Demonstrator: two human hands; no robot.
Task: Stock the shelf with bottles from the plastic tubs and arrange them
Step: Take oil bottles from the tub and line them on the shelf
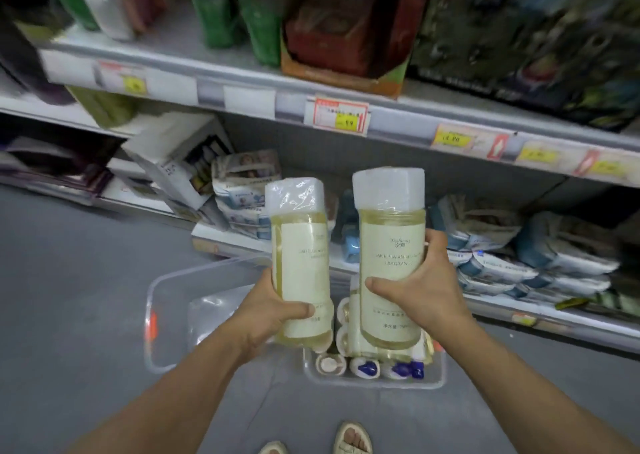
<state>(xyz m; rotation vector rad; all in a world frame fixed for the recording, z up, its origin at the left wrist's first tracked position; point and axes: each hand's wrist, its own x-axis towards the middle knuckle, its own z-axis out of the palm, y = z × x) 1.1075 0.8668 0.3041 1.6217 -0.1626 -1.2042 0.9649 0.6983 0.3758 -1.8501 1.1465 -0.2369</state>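
Head view: left hand (268, 310) grips left bottle (300, 259), right hand (420, 287) grips right bottle (391, 256), both upright above tubs (156, 318).

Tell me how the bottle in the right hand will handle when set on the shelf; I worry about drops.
The bottle looks full of yellow liquid, so probably heavy for its size. Clear film wraps its cap, and the body looks smooth, so it may be slippery; the right hand grips it around the middle. Tall and narrow, it could tip if set down carelessly.
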